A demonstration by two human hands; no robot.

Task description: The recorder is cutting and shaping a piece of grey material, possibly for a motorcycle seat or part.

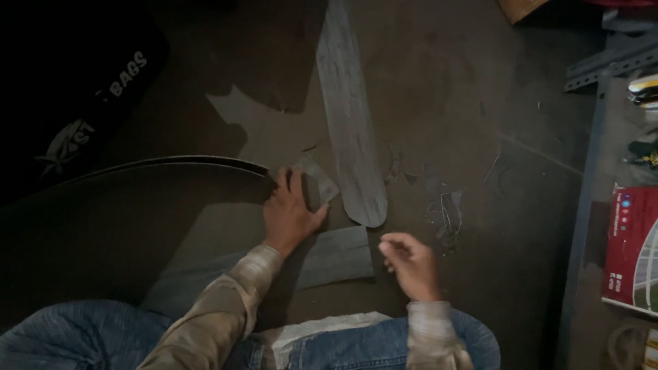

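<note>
Head view, dim light, looking down at a dark floor (439, 89).

At 9 to 10 o'clock: black bag (75, 103) with pale lettering, mostly lost in shadow. Below it, at 8 o'clock: large dark curved sheet (116, 226), upper edge arching toward centre, end of arc touching the left hand.

At centre, just left of middle: left hand (291, 212), palm down, fingers spread wide and flat, pressing on a small grey offcut (319, 181). Not gripping; resting on top. Offcut tilted, partly hidden under fingers, upper corner pointing to 1 o'clock.

From 12 o'clock down to centre: long grey wood-grain strip (349, 116), rounded lower end just beside the offcut. At 6 o'clock from hand: rectangular grey wood-grain piece (339, 257), flat on floor, between both hands.

Right of centre: right hand (408, 264), raised off floor, fingers curled in narrow and loose; whether anything pinched inside, cannot tell.

At 3 o'clock from right hand: small scraps (449, 212) on floor.

At far right, 3 to 4 o'clock: grey metal rack upright (586, 205), red box (630, 247) beside it.

At 6 to 7 o'clock: denim knees (384, 346).
</note>
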